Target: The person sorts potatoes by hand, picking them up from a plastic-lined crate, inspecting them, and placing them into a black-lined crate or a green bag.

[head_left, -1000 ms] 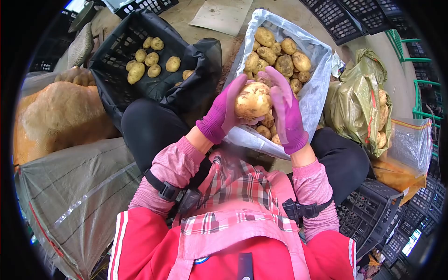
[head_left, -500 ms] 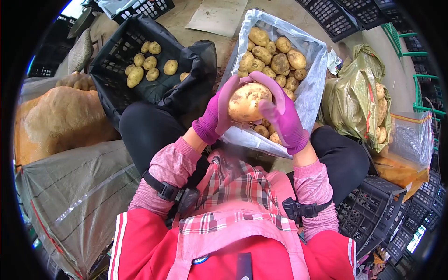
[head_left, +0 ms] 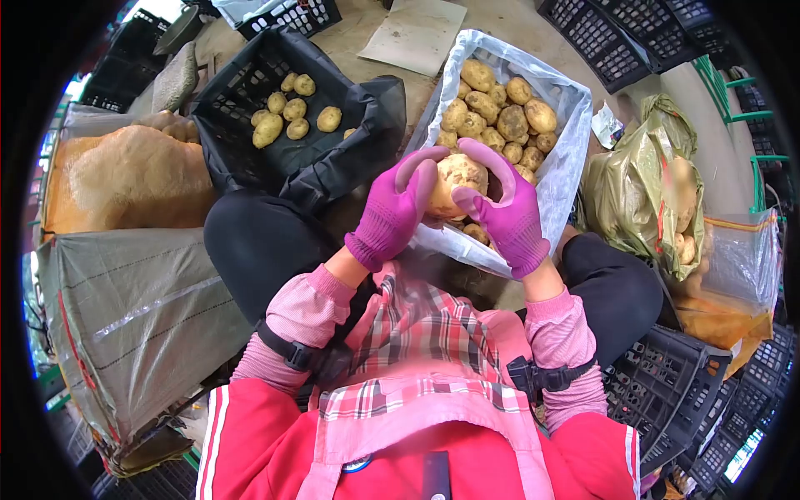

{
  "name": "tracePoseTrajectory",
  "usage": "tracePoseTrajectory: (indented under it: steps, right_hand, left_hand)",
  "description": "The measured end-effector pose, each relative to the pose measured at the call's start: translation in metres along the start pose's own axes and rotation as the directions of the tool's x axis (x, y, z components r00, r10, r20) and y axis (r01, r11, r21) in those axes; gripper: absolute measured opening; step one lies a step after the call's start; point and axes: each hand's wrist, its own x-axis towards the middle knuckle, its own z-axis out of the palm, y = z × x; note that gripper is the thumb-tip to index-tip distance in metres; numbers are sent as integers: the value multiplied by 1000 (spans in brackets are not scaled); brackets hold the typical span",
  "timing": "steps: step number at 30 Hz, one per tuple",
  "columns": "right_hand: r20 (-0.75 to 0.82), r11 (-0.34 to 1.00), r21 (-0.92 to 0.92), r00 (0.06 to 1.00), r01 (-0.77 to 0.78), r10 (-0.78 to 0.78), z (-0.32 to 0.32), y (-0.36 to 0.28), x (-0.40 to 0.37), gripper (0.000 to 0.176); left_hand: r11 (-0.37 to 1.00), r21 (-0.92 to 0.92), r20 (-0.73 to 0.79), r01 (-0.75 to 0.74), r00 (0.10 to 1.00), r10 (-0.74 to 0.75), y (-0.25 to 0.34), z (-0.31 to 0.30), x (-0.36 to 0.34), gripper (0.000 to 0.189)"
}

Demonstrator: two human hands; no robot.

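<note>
Between my two purple-gloved hands is a large, soil-marked potato point(head_left: 457, 181). My left hand point(head_left: 398, 202) curves round its left side, and my right hand point(head_left: 510, 206) grips its right side with the thumb across the front. Just beyond and below it stands a crate with a pale blue-white liner point(head_left: 575, 125), holding many potatoes point(head_left: 510, 122). To the left of that, a black-lined crate point(head_left: 333, 171) has several smaller potatoes point(head_left: 268, 130) on its bottom.
A greenish sack of potatoes point(head_left: 633, 179) stands at the right, above a black crate point(head_left: 667, 375). At the left are an orange mesh sack point(head_left: 133, 179) and a grey-covered stack point(head_left: 150, 308). A cardboard sheet point(head_left: 414, 35) lies on the floor ahead.
The potato has turned in my hands and shifted slightly right and down. The surroundings sit a little further right in view, as the camera has moved.
</note>
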Motion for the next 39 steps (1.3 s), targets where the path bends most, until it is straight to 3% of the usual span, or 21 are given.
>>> tracePoseTrajectory:
  steps: [1, 3, 4, 8, 10, 12, 15, 16, 18, 21, 22, 23, 26, 29, 32, 33, 35, 36, 39]
  right_hand:
    - [7, 1000, -15, 1000, 16, -16, 0, -2, -2, 74]
    - [29, 985, 155, 997, -72, 68, -4, -16, -6, 73]
    - [44, 964, 238, 993, -115, 108, -6, -22, -7, 72]
    - [-28, 982, 185, 999, 37, -32, -17, -28, -9, 75]
    - [-20, 970, 241, 999, 46, -43, -17, -25, -15, 77]
    - [10, 968, 248, 999, 37, -41, -19, -19, -19, 80]
    - [31, 963, 267, 999, 33, -43, -22, -26, -26, 80]
    - [36, 949, 314, 999, 6, -19, -24, -27, -27, 78]
    - [18, 941, 334, 998, 56, -66, -26, -22, -26, 78]
    - [-42, 962, 234, 990, 139, -133, -21, -15, -27, 76]
    - [-65, 970, 174, 985, 168, -159, -20, -14, -26, 75]
    - [-63, 981, 143, 990, 132, -124, -19, -11, -25, 73]
    - [-38, 994, 106, 999, 12, -8, -17, -12, -28, 60]
    - [7, 998, 63, 1000, -29, 28, -21, -16, -26, 56]
    - [2, 998, 8, 998, 62, -62, -21, -9, -24, 53]
    - [12, 995, -26, 995, 99, -99, -24, -8, -22, 51]
    - [117, 994, -108, 993, 31, -19, -40, -21, -23, 51]
    - [171, 989, -149, 985, 3, 23, -45, -27, -22, 51]
    - [182, 997, -57, 982, -45, 54, -45, -26, -24, 55]
  left_hand:
    - [1000, 1, -29, -12, 999, 12, 5, 1, -1, 36]
    - [999, 10, -85, -34, 996, 34, 15, 2, -4, 37]
    - [995, -75, -86, 63, 994, -70, 11, -1, -4, 37]
    - [919, -341, 103, 198, 979, -173, 39, 4, -18, 41]
    - [994, -107, 37, 4, 999, 0, 25, 15, -19, 41]
    - [999, -7, -8, -54, 999, 54, 30, 27, -24, 40]
    - [994, 58, -61, -88, 994, 91, 29, 30, -19, 37]
    - [998, -11, -60, -69, 996, 68, 31, 34, -22, 41]
    - [997, 70, 67, -40, 997, 35, 18, 31, -20, 47]
    - [1000, -16, 135, 19, 991, -17, 17, 33, -24, 57]
    - [969, -229, 116, 97, 991, -72, 21, 38, -25, 57]
    - [886, -433, 110, 165, 985, -130, 31, 45, -25, 57]
    - [848, -524, 25, 82, 996, -81, 32, 57, -28, 59]
    - [907, -418, -37, 52, 997, -74, 26, 57, -22, 62]
    - [979, -190, -134, -70, 990, 45, 14, 55, -22, 60]
    - [978, -191, -127, -87, 990, 63, 14, 53, -20, 60]
    - [974, -196, -116, -112, 989, 90, 16, 51, -21, 60]
    - [984, -114, -112, -138, 986, 125, 19, 49, -21, 60]
    - [985, 10, -68, -173, 983, 173, 29, 44, -23, 61]
